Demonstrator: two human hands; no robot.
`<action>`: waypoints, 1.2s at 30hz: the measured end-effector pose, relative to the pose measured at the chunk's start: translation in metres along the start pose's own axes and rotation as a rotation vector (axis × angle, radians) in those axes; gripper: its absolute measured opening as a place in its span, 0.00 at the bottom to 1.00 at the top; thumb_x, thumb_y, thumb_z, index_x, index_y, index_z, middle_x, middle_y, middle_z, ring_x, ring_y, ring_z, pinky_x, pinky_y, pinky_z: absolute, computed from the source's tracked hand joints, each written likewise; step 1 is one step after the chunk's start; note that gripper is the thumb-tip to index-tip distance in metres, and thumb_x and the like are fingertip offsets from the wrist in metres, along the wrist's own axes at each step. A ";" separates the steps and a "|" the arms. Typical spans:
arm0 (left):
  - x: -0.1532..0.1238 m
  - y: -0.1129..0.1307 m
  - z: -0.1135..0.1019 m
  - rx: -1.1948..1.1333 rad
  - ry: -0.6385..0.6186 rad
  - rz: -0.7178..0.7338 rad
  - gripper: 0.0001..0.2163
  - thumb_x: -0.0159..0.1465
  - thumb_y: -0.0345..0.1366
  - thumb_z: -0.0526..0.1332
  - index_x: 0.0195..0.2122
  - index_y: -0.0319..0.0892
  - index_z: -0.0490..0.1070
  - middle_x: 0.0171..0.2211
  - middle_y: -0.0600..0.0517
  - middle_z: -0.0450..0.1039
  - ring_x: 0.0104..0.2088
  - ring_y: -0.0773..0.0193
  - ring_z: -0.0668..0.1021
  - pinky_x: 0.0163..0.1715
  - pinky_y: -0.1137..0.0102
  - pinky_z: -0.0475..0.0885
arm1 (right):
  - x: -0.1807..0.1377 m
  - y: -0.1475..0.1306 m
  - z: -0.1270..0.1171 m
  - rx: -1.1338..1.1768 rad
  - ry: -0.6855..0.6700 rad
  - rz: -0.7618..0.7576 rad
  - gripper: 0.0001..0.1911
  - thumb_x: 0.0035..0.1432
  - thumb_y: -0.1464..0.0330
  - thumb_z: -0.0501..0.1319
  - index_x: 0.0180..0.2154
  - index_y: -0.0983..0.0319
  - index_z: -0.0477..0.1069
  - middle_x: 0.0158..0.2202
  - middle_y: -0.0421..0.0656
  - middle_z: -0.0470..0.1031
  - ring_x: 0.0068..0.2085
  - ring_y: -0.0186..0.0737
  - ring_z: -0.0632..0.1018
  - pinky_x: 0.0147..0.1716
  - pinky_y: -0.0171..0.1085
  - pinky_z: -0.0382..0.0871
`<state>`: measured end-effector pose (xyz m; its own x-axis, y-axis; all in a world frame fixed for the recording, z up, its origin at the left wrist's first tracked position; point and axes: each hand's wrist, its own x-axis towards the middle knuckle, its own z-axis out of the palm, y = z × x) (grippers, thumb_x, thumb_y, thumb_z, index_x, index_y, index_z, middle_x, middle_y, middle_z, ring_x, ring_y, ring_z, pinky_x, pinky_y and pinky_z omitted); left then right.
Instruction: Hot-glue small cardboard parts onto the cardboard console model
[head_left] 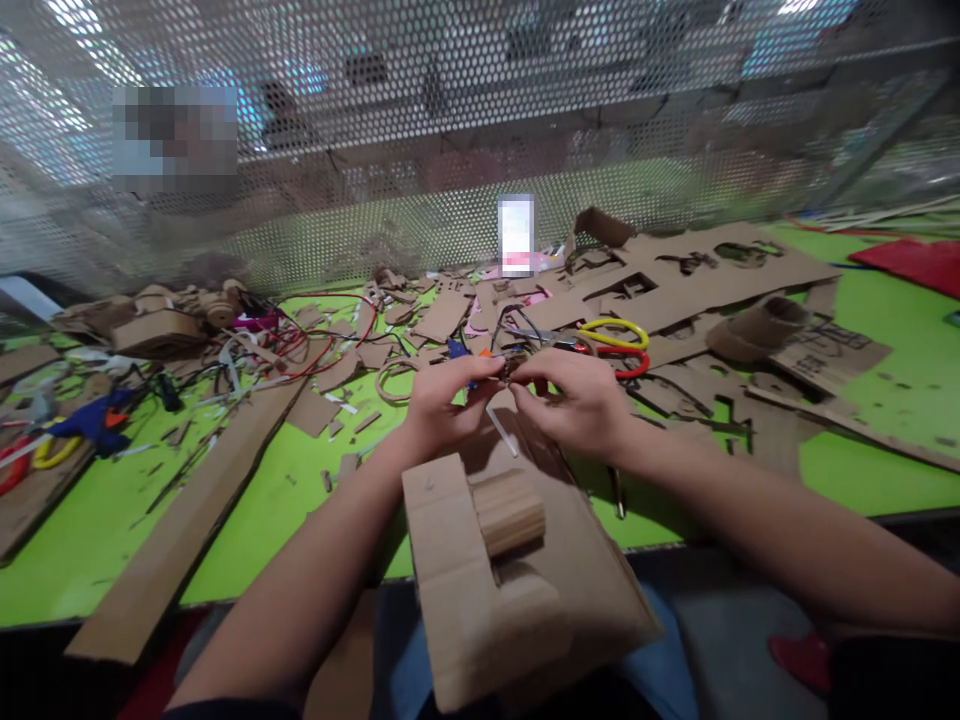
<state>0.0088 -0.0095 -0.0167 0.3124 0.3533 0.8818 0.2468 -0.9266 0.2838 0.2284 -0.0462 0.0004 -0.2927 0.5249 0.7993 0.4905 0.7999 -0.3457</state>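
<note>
My left hand [448, 402] and my right hand [576, 402] meet at the table's near middle, thumbs and fingertips pinched together around something small and dark that I cannot make out. Below the fingertips a thin whitish strip [502, 430] slants downward. Under both hands a cardboard construction [592, 560] tilts across my lap and the table edge, with a block of layered cardboard [511, 512] on top. Just beyond my right hand lie scissors with yellow and red handles [621, 335]. A blue and orange tool [459, 350] is partly hidden behind my left hand.
Cardboard scraps and a large cut-out cardboard sheet [675, 275] cover much of the green table [300, 520]. A long cardboard strip [195, 520] overhangs the front edge. At left are a blue glue gun [94, 425] and tangled red cables [319, 350]. A perforated metal screen [420, 130] stands behind.
</note>
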 end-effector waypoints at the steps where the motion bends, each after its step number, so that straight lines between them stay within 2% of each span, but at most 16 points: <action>1: -0.001 0.000 0.001 -0.006 -0.014 0.014 0.16 0.65 0.29 0.73 0.54 0.45 0.82 0.46 0.46 0.89 0.43 0.59 0.91 0.47 0.70 0.86 | 0.000 -0.002 0.001 0.035 0.008 0.086 0.02 0.63 0.73 0.68 0.38 0.61 0.80 0.34 0.42 0.84 0.33 0.36 0.81 0.37 0.36 0.74; 3: -0.002 0.000 0.003 -0.016 -0.035 0.027 0.19 0.64 0.29 0.74 0.57 0.45 0.81 0.48 0.44 0.89 0.47 0.58 0.91 0.51 0.69 0.86 | 0.000 -0.006 0.003 0.088 0.015 0.237 0.02 0.61 0.72 0.68 0.34 0.61 0.80 0.28 0.38 0.79 0.28 0.32 0.75 0.32 0.35 0.70; 6: -0.003 0.002 0.007 -0.027 -0.031 0.012 0.19 0.65 0.30 0.73 0.58 0.45 0.81 0.50 0.44 0.89 0.48 0.57 0.91 0.53 0.68 0.86 | 0.001 -0.011 0.005 0.162 0.034 0.393 0.03 0.61 0.69 0.68 0.34 0.62 0.79 0.23 0.35 0.71 0.24 0.30 0.69 0.26 0.33 0.63; 10: -0.003 0.004 0.009 -0.015 0.013 -0.038 0.15 0.67 0.31 0.73 0.55 0.44 0.82 0.48 0.44 0.89 0.47 0.58 0.91 0.52 0.68 0.86 | 0.006 -0.017 0.007 0.273 0.060 0.582 0.07 0.58 0.65 0.69 0.32 0.63 0.80 0.22 0.33 0.65 0.24 0.30 0.65 0.26 0.34 0.60; 13: -0.004 0.004 0.010 0.005 0.029 -0.070 0.12 0.67 0.31 0.73 0.52 0.42 0.83 0.45 0.45 0.89 0.43 0.60 0.91 0.47 0.70 0.86 | 0.010 -0.020 0.009 0.337 0.053 0.676 0.08 0.55 0.64 0.70 0.31 0.63 0.79 0.21 0.33 0.62 0.25 0.30 0.63 0.27 0.34 0.58; 19: -0.007 0.003 0.009 0.025 0.005 -0.109 0.11 0.67 0.31 0.72 0.50 0.42 0.82 0.41 0.47 0.89 0.32 0.66 0.89 0.36 0.75 0.84 | 0.009 -0.021 0.010 0.358 0.030 0.709 0.11 0.56 0.62 0.71 0.33 0.64 0.80 0.20 0.32 0.60 0.24 0.30 0.61 0.27 0.35 0.56; 23: -0.011 -0.001 0.010 0.005 -0.004 -0.148 0.12 0.65 0.31 0.72 0.50 0.43 0.81 0.45 0.46 0.89 0.40 0.62 0.91 0.41 0.72 0.85 | 0.007 -0.022 0.009 0.371 0.013 0.718 0.12 0.58 0.60 0.71 0.35 0.64 0.82 0.20 0.32 0.60 0.24 0.30 0.61 0.27 0.35 0.55; 28: -0.014 -0.006 0.014 -0.098 -0.013 -0.166 0.13 0.64 0.32 0.72 0.49 0.44 0.76 0.50 0.43 0.88 0.51 0.54 0.90 0.47 0.67 0.87 | 0.006 -0.026 0.008 0.382 -0.033 0.651 0.13 0.60 0.59 0.71 0.36 0.63 0.85 0.20 0.34 0.61 0.24 0.31 0.61 0.25 0.35 0.54; 31: -0.015 -0.009 0.016 -0.149 -0.005 -0.185 0.13 0.63 0.30 0.71 0.48 0.44 0.74 0.50 0.42 0.88 0.51 0.54 0.90 0.49 0.65 0.87 | 0.006 -0.027 0.006 0.381 -0.041 0.629 0.11 0.60 0.60 0.70 0.35 0.62 0.86 0.20 0.36 0.64 0.24 0.32 0.62 0.25 0.35 0.56; 36: -0.015 -0.008 0.015 -0.218 -0.018 -0.239 0.14 0.62 0.29 0.71 0.46 0.45 0.72 0.53 0.39 0.86 0.53 0.53 0.89 0.52 0.61 0.85 | 0.006 -0.020 0.005 0.407 -0.077 0.628 0.11 0.61 0.61 0.71 0.38 0.62 0.88 0.23 0.39 0.74 0.25 0.33 0.68 0.27 0.35 0.62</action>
<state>0.0159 -0.0058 -0.0375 0.2859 0.5647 0.7742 0.1133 -0.8222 0.5579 0.2126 -0.0577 0.0097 -0.1219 0.9250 0.3598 0.2464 0.3794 -0.8918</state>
